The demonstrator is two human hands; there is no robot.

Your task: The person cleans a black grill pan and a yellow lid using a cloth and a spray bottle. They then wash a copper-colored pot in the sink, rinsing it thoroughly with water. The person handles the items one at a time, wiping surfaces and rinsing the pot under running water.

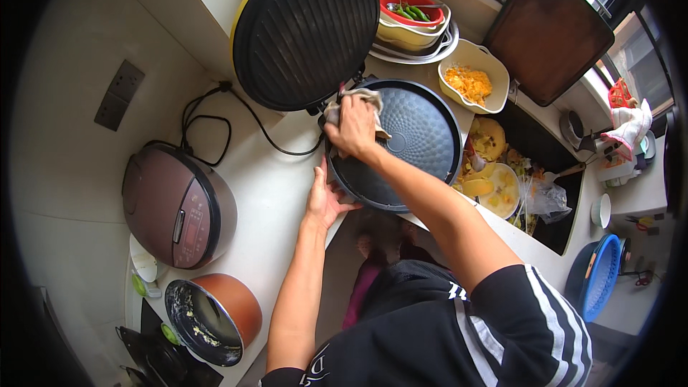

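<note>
A round electric griddle stands unfolded at the counter's corner; its ridged black lid [309, 32] with a yellow rim is raised at the back left. My right hand [353, 124] presses a bunched beige cloth [371, 98] onto the left inner edge of the dark, dimpled lower plate [424, 129]. Below it, my left hand [324, 199] has its fingers spread against the outer left side of that plate, partly hidden under the rim. A black power cord [263, 126] runs from near the hinge to the left.
A rice cooker [172, 204] and an orange pot [231, 301] with residue stand left. Stacked basins [406, 35] and a bowl [500, 64] of shredded orange food are behind. At right are a sink [556, 236] with peelings, a dark rectangular pan [548, 32] and a blue basket [602, 279].
</note>
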